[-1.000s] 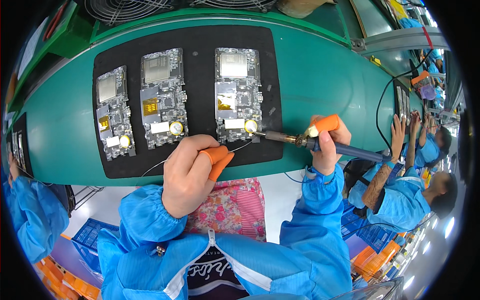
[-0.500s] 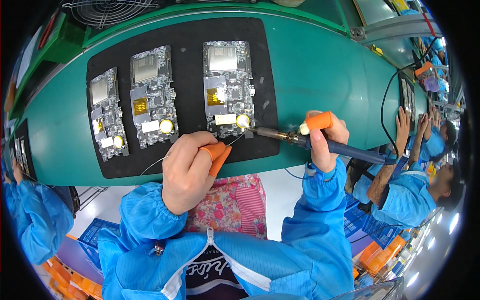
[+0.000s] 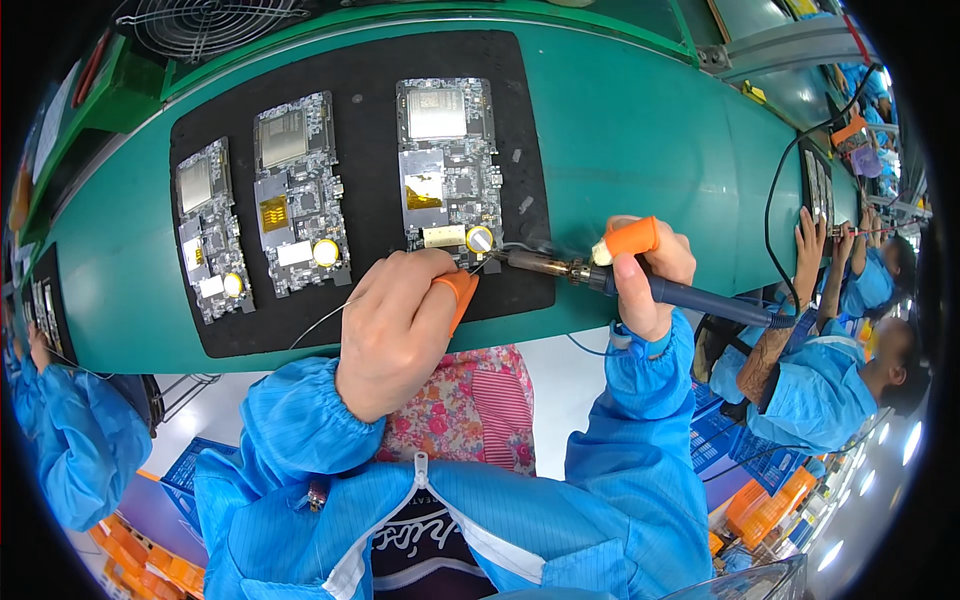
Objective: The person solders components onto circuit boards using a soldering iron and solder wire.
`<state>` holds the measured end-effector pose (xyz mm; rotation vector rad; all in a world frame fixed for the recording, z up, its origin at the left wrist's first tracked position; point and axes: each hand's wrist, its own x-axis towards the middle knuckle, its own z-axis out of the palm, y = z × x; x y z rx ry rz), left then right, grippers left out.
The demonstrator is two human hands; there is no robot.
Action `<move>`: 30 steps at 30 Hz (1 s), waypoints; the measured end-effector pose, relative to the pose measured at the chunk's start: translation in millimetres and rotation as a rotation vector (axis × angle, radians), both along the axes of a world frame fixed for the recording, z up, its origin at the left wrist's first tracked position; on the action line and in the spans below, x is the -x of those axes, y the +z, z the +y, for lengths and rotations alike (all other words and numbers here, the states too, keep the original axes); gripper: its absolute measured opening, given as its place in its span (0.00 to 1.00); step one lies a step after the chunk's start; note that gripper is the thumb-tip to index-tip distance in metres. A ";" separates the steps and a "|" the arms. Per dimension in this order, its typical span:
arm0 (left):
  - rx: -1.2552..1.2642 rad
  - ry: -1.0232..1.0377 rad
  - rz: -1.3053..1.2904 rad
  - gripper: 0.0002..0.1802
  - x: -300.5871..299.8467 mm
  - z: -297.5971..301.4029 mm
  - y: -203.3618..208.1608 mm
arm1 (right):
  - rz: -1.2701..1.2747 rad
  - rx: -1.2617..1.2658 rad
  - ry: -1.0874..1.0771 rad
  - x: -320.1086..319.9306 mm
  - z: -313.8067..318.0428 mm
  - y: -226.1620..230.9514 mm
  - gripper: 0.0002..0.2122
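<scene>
My right hand (image 3: 648, 278), orange finger cots on it, grips a blue-handled soldering iron (image 3: 700, 298). The iron's tip meets the lower right end of the rightmost circuit board (image 3: 465, 165), just below a round yellow-rimmed coin cell (image 3: 479, 239). A thin wisp of smoke rises there. Pinched in my left hand (image 3: 398, 325), also with orange finger cots, is a thin solder wire (image 3: 322, 322); its free end reaches toward the iron's tip. My fingers partly cover that board's lower edge. Two similar boards, a middle one (image 3: 298, 190) and a left one (image 3: 208, 230), lie alongside.
The boards rest on a black mat (image 3: 370, 150) on a green bench (image 3: 640, 140). A black cable (image 3: 770, 200) loops at the right. A metal fan guard (image 3: 205, 22) is at the far left. Co-workers in blue sit at both sides, one at the right (image 3: 800, 375).
My left hand has moved slightly right and up, bringing the solder wire closer to the iron's tip. The tip has shifted slightly left. Smoke shows beside it.
</scene>
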<state>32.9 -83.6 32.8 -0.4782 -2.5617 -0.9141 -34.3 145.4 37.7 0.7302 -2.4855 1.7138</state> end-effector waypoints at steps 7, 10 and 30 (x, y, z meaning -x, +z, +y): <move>0.104 0.009 -0.026 0.11 4.1 4.9 9.9 | 0.065 0.075 0.030 3.1 -5.3 -0.2 0.09; -0.003 -0.006 -0.087 0.11 -3.7 -0.2 10.1 | 0.102 0.152 0.060 4.1 -7.1 -0.4 0.04; -0.018 0.106 -0.082 0.13 -10.2 -10.3 9.2 | 0.107 0.133 0.091 1.9 -12.3 2.8 0.03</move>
